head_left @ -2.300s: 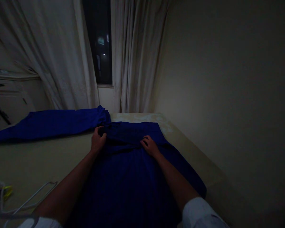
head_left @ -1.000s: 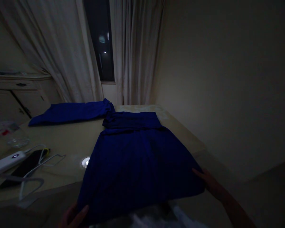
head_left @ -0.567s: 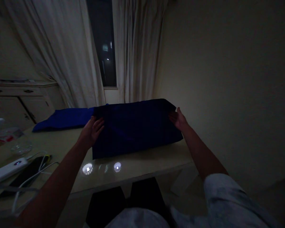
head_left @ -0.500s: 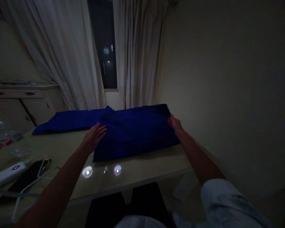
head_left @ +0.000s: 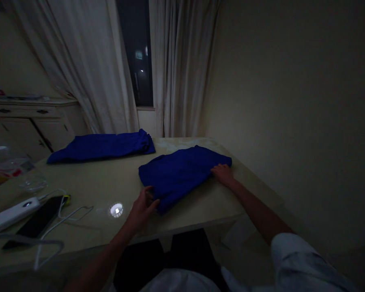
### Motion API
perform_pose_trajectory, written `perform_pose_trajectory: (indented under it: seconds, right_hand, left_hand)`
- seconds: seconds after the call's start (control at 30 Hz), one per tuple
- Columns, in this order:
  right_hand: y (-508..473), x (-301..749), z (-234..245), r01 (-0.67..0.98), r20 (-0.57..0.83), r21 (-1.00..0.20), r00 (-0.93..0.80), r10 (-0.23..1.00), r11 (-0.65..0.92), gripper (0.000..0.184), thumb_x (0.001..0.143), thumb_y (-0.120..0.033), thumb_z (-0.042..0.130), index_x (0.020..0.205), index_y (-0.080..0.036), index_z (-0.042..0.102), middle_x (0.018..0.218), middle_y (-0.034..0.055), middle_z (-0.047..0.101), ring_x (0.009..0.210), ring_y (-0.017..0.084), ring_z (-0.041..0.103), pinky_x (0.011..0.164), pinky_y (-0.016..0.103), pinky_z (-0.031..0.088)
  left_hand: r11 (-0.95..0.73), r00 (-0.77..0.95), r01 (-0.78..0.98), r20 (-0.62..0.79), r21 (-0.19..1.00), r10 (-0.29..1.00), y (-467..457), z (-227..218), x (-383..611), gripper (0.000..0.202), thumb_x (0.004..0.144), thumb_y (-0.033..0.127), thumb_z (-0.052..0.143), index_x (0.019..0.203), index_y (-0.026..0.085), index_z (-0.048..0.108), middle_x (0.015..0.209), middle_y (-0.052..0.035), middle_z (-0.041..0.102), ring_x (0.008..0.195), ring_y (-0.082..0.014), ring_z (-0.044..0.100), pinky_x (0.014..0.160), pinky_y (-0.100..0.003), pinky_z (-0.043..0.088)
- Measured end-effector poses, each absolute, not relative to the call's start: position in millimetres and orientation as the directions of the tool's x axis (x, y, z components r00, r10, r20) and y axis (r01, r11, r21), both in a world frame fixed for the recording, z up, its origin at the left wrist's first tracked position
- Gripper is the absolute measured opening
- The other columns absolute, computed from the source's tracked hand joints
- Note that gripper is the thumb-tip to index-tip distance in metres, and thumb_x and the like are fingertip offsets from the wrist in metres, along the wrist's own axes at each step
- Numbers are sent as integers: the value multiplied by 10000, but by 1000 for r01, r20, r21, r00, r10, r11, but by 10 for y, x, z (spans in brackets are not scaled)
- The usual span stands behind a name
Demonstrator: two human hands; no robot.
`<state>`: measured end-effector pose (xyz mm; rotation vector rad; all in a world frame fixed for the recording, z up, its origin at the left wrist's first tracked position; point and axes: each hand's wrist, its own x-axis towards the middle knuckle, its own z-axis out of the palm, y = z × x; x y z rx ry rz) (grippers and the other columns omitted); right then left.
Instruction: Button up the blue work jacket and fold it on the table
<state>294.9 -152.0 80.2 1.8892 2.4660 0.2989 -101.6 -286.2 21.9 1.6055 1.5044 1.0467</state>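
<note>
A folded dark blue cloth (head_left: 182,174) lies on the pale table (head_left: 103,186), turned at an angle. My left hand (head_left: 142,207) pinches the cloth's near left corner, fingers closed on the fabric. My right hand (head_left: 222,173) rests on the cloth's right end with fingers curled over its edge. A second blue cloth (head_left: 101,145) lies stretched out at the table's far left, apart from both hands.
A white power bank (head_left: 9,211), a dark phone (head_left: 38,221) and white cables (head_left: 67,211) lie at the table's left. A clear plastic container (head_left: 6,164) stands farther left. Curtains and a dark window are behind; a bare wall is on the right.
The blue cloth has been folded smaller and pulled away from the other cloth toward the table's front. My left hand moved to its near corner; my right hand stayed at its right end.
</note>
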Motion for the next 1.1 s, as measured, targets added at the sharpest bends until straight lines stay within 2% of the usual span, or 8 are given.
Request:
perform_pose_trajectory:
  seconds: [0.13,0.23,0.37,0.53,0.73,0.87,1.0,1.1]
  right_hand:
    - [-1618,3087,1000,992,213,119,-54,976,29,411,981,-96,464,1288,-182,723,1327,203,658,1212,335,596,1010,484,420]
    - [-2072,2566,868,976,313,-91,-162,936,200,442,1063,-316,437,1449,-193,613,1430,174,610,1277,304,576,1099,457,417]
    - [-2652,1603,466,863,209,-210,-419,884,459,869,915,-747,579,1643,-341,334,1694,155,320,1503,436,356,1160,617,344]
    - [-2483,1601,202,848,15,-170,-507,862,501,533,1035,-307,477,1561,-387,463,1685,113,365,1517,391,377,1141,664,326]
    - [-1881,3280,371,872,40,-196,-450,892,448,656,740,8,445,1277,-266,704,1402,79,679,1305,235,623,1119,453,437]
    - [-1768,3961,600,961,112,-148,-217,970,232,396,718,-101,541,1036,-226,742,1102,114,760,1083,338,709,1012,533,519]
    - [-1688,3710,584,938,276,-234,-190,942,258,488,922,-352,561,1397,-241,600,1423,137,618,1336,332,580,1124,508,465]
    - [-1447,3269,381,981,175,-158,-83,981,111,676,970,-608,543,1568,-307,453,1607,178,439,1471,411,428,1129,625,411]
  left_hand:
    - [-42,322,236,-38,971,946,-3016,365,-723,591,849,693,602,1130,175,644,791,-60,739,622,-192,680,579,-299,509]
    - [-105,138,309,64,945,988,-2743,480,-804,548,848,705,584,928,172,684,642,-14,656,532,-155,583,534,-276,449]
    - [-166,-82,393,214,904,973,-2155,522,-986,510,826,661,579,888,170,700,707,-39,674,643,-187,613,571,-282,442]
    - [-104,-167,463,202,880,965,-1901,360,-1283,556,820,654,558,1026,161,712,729,-44,684,683,-218,638,610,-306,467]
    - [-73,-243,458,204,886,948,-2105,112,-1519,485,876,610,531,1036,191,716,773,-34,671,729,-224,643,636,-313,486]
    - [-59,-193,410,150,910,970,-2106,97,-1381,480,888,615,542,1068,199,699,749,-14,648,673,-210,624,604,-306,465]
    - [-25,-174,406,104,913,979,-2123,125,-1292,452,904,596,537,1073,207,692,748,-19,654,682,-220,630,609,-312,462]
    - [-28,-152,424,101,905,983,-2177,124,-1317,435,899,591,548,1067,219,699,767,-33,679,705,-235,642,627,-326,472]
